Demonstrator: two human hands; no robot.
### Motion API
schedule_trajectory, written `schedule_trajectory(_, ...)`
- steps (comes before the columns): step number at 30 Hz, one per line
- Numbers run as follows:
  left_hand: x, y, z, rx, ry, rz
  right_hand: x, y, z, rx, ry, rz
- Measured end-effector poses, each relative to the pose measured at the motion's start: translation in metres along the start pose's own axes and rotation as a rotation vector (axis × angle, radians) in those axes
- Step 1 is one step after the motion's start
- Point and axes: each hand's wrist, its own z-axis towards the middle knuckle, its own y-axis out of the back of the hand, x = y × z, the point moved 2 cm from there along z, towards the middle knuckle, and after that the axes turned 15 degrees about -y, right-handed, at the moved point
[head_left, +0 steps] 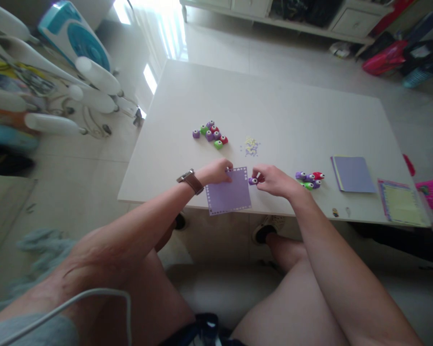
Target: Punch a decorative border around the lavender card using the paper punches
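Observation:
A square sheet of purple paper (229, 197) with small cut-out shapes along its edges lies at the table's front edge, its lower part overhanging. My left hand (218, 171), with a watch on the wrist, is closed on the sheet's upper edge. In my right hand (272, 180) is a small purple craft punch (253, 181), pinched in the fingers just beside the paper's right edge. Beyond the hands, small yellow and purple punched bits (251, 147) form a loose heap. A group of purple, green and red craft punches (210, 134) stands past my left hand.
More craft punches (310, 180) sit right of my right hand. Further right are a stack of purple paper (353, 174) and a yellow sheet with a patterned border (402, 202). Two small items (335, 212) lie near the white table's (274, 115) front edge.

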Motion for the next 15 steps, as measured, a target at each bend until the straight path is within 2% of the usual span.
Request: schedule_trajectory(15, -0.0021, 0.0016, -0.0008, 0.0, 0.005, -0.009, 0.0011, -0.0004, 0.0005, -0.017, 0.012, -0.046)
